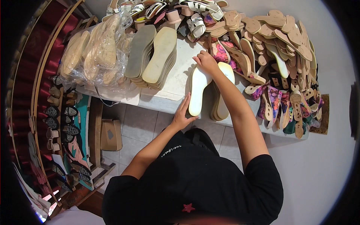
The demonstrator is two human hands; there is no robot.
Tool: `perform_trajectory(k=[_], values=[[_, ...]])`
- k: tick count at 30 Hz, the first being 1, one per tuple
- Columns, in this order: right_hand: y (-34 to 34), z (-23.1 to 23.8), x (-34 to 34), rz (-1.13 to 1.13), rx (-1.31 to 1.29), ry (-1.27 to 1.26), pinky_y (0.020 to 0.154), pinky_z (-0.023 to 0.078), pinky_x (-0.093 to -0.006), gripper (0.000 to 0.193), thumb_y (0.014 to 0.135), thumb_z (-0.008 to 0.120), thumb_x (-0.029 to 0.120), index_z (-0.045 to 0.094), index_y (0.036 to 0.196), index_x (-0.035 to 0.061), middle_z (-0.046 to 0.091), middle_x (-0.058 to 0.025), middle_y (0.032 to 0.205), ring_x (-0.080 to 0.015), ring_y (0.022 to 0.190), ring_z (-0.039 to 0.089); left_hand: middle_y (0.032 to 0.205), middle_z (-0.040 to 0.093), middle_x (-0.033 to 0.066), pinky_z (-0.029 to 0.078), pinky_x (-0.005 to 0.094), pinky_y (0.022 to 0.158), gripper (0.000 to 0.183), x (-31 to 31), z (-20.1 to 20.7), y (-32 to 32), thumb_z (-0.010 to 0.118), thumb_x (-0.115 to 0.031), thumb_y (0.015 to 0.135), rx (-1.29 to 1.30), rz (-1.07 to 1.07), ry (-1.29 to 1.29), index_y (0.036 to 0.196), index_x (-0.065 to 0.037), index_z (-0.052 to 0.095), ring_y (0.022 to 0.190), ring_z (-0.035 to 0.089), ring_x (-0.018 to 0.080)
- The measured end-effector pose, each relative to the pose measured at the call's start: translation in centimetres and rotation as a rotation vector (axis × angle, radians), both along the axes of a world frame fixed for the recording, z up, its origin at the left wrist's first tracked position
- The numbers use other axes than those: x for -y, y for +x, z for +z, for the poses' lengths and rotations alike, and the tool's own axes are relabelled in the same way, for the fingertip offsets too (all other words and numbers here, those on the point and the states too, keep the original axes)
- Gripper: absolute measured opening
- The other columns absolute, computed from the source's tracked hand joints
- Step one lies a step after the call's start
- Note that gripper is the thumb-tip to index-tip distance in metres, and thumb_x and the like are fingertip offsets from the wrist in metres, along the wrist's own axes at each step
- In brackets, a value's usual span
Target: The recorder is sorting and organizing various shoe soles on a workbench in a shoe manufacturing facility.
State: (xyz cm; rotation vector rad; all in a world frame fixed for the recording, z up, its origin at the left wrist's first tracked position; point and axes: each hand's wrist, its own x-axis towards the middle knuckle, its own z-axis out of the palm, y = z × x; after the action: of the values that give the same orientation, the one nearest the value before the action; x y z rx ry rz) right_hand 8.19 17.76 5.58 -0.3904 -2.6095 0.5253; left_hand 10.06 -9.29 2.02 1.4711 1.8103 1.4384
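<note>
A stack of pale, shoe-shaped insoles [198, 84] is between my two hands at the table's front edge, heel end toward me. My left hand [181, 115] cups the heel end, its fingers along the left side and thumb at the near end. My right hand [207, 62] is closed round the toe end, partly hiding it. Just right of this stack, partly behind my right forearm, is another insole stack [222, 107]. Farther left on the table stand a cream insole stack [161, 56] and a greyish one [140, 52], side by side.
A clear plastic bag of wooden-coloured soles [99, 50] lies at the table's left. Flowered wedge shoes [268, 101] and heaped tan insoles [277, 32] crowd the right. White strappy sandals [197, 26] lie along the back. Left are shoe racks [84, 131] and a cardboard box [111, 135].
</note>
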Motion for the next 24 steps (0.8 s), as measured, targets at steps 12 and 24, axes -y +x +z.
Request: perform_trajectory(k=[12,24], values=[[-0.9,0.7,1.1,-0.366,0.473,-0.123,0.070,0.051,-0.0438,0.051,0.086,0.049,0.046,0.067,0.081,-0.0018,0.062,-0.0233,0.086,-0.0362,0.082,0.062,0.145,0.023,0.0161,0.030,0.0360,0.105,0.101,-0.3,-1.7,-0.5,0.078,-0.017,0.063,0.009,0.015,-0.040,0.141,-0.004,0.016,0.130,0.029,0.0327],[-0.3,-0.2,1.0,-0.330,0.342,-0.054,0.072,0.050,-0.0443,0.055,0.085,0.047,0.048,0.066,0.081,-0.0033,0.062,-0.0238,0.087,-0.0379,0.082,0.061,0.144,0.025,0.0166,0.031,0.0359,0.105,0.103,-0.3,-1.0,-0.3,0.080,-0.016,0.061,0.007,0.018,-0.038,0.141,-0.006,0.017,0.130,0.031,0.0328]])
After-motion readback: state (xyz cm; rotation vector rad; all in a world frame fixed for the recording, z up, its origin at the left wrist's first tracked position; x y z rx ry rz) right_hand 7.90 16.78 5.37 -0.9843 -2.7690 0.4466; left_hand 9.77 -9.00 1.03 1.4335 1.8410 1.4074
